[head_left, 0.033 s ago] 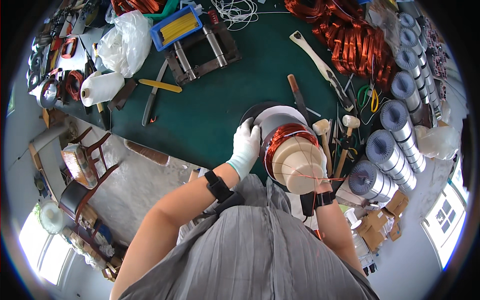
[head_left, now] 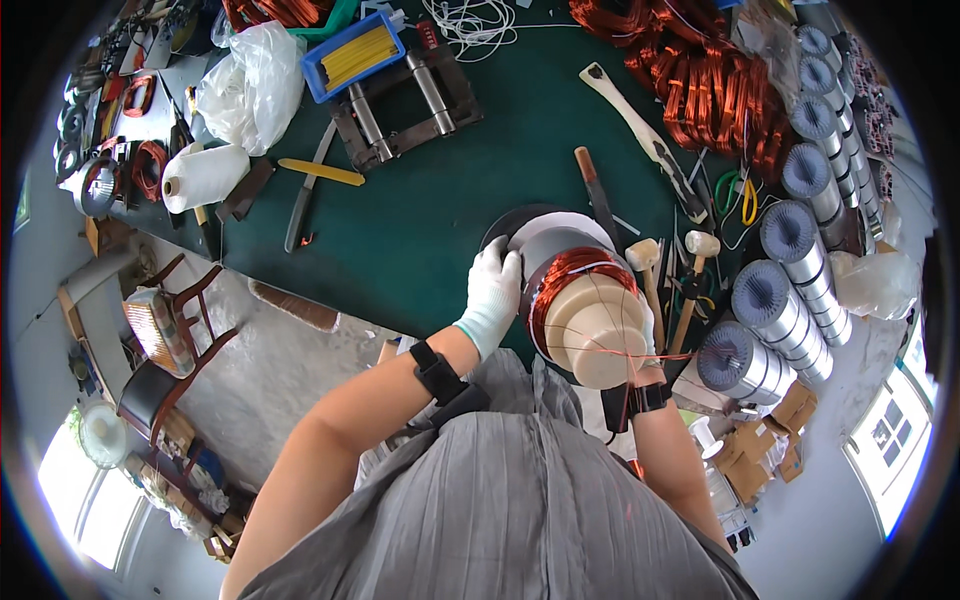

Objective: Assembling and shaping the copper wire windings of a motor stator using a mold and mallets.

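A grey stator [head_left: 548, 245] with red-brown copper windings [head_left: 574, 272] stands at the table's near edge, tilted toward me. A cream stepped cone [head_left: 600, 330] sits at its near end, with thin wires lying across it. My left hand [head_left: 492, 300], in a white glove, is closed against the stator's left side, its fingers curled at the rim. On the right, my gloved right hand [head_left: 650, 335] is mostly hidden behind the cone; its fingers do not show. A reddish wire [head_left: 665, 356] runs from the cone past the right wrist.
Two mallets [head_left: 699, 243] lie right of the stator, near green-and-yellow-handled scissors [head_left: 748, 196]. Several finned stator cores [head_left: 760, 290] line the right edge. Copper coils [head_left: 715, 105] are heaped at the back right. A steel frame [head_left: 440, 100] and a knife [head_left: 302, 205] lie left of centre.
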Demonstrator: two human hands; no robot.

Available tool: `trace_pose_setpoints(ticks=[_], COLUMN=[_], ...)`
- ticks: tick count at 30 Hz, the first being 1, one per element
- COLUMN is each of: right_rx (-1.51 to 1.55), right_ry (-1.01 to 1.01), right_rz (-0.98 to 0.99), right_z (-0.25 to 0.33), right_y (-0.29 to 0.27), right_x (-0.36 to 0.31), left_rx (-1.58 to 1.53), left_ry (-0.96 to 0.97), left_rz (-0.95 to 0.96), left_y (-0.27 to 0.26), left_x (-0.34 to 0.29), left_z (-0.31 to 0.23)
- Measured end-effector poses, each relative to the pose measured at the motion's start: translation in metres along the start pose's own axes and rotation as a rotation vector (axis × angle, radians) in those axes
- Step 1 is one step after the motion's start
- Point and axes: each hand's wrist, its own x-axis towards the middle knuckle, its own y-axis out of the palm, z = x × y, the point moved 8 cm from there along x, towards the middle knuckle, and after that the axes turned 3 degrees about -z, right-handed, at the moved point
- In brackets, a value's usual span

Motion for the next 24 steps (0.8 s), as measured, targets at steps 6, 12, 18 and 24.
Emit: trace_pose_setpoints(ticks=[6, 12, 18, 24], right_rx=[-0.037, -0.191, -0.086, -0.005], right_ry=[0.01, -0.059, 0.07, 0.086], right_rz=[0.087, 0.116, 0.143, 0.183], right_z=[0.006, 0.015, 0.018, 0.014], right_y=[0.005, 0.006, 0.036, 0.027], right_x=[0.003, 0.005, -0.013, 0.001], left_rx=[-0.178, -0.048, 0.539, 0.726], left_ry=[-0.199, -0.082, 0.341, 0.499], left_rz=[0.064, 0.286, 0.194, 0.08], left_y=[0.008, -0.007, -0.019, -0.014], left_x=[0.008, 0.024, 0.019, 0.021], left_z=[0.019, -0.01, -0.036, -0.044])
